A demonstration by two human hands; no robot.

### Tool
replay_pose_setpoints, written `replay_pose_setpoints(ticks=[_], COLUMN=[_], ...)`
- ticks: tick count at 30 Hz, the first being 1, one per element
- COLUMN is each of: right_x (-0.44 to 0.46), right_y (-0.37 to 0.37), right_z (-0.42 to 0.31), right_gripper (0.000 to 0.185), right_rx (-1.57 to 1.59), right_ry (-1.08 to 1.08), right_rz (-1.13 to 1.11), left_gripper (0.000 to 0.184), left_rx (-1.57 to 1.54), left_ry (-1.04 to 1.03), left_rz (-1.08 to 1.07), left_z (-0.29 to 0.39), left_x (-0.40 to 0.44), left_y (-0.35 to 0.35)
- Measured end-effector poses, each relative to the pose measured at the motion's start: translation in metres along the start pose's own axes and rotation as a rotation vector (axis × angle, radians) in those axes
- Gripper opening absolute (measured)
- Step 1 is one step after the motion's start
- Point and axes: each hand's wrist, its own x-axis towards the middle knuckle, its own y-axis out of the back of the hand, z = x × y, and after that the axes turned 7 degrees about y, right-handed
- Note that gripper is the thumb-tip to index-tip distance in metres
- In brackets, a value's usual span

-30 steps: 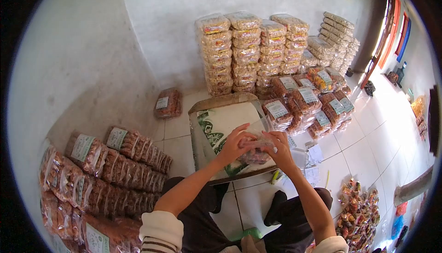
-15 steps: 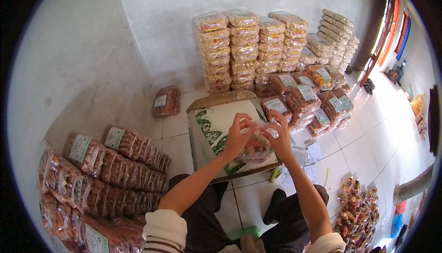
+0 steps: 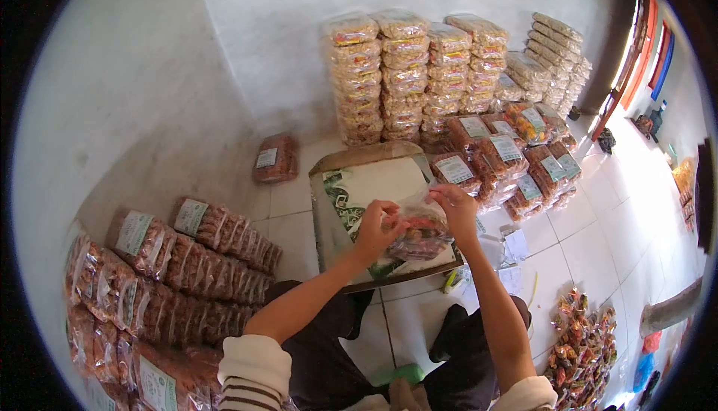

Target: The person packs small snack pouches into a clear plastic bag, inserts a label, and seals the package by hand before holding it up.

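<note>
Right hand (image 3: 459, 207) pinching the clear bag (image 3: 423, 240) by its top, mid-frame, left hand (image 3: 374, 234) at its side, grip unclear: I'm seemingly arranging its mouth, which calls for steadiness.

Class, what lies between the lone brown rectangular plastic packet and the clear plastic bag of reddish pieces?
From packet to bag, the head view shows white floor tiles, the green-patterned white work surface, then the left hand.

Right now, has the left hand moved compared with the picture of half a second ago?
Yes. Judged against the patterned board, the left hand is now further left and a little nearer to the person's body.
</note>
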Motion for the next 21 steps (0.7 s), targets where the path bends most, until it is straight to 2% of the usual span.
replay_pose_setpoints(ticks=[2, 5, 7, 9, 11, 13, 14, 16, 17, 19, 21], right_x=[-0.001, -0.004, -0.005, -0.005, -0.003, -0.004, -0.004, -0.006, -0.006, -0.006, -0.006], right_y=[0.0, -0.004, -0.006, -0.005, -0.004, -0.002, -0.002, -0.002, -0.002, -0.002, -0.002], right_z=[0.007, 0.0, -0.006, -0.006, 0.004, -0.003, -0.005, -0.002, 0.001, 0.004, 0.0], right_gripper=[0.007, 0.008, 0.007, 0.007, 0.007, 0.006, 0.006, 0.006, 0.006, 0.006, 0.006], right_rx=[0.047, 0.132, 0.036, -0.064, 0.025, 0.009, -0.004, 0.048, 0.101, 0.083, 0.062], right_ry=[0.006, -0.044, -0.018, 0.005, -0.022, -0.018, -0.017, -0.008, 0.002, 0.01, 0.02], right_rz=[0.029, 0.01, 0.016, 0.03, 0.074, 0.078, 0.08, 0.083, 0.087, 0.069, 0.055], left_gripper=[0.034, 0.03, 0.027, 0.03, 0.032, 0.041, 0.041, 0.051, 0.051, 0.052, 0.048], left_rx=[0.074, 0.189, -0.202, -0.303, -0.408, -0.232, -0.233, 0.123, 0.124, -0.123, -0.221], left_ry=[0.008, -0.085, 0.198, 0.271, 0.348, 0.003, 0.003, -0.186, -0.184, 0.064, 0.116], left_rz=[-0.04, -0.041, -0.198, -0.216, -0.233, 0.046, 0.046, 0.198, 0.2, -0.143, -0.184], left_z=[0.002, 0.002, 0.01, 0.022, 0.028, 0.025, 0.023, 0.012, 0.006, -0.006, -0.011], left_x=[-0.003, -0.004, 0.002, 0.009, 0.012, 0.014, 0.016, 0.02, 0.018, 0.013, 0.014], left_y=[-0.007, -0.016, -0.021, -0.018, -0.018, -0.018, -0.015, -0.009, -0.007, -0.006, -0.011])
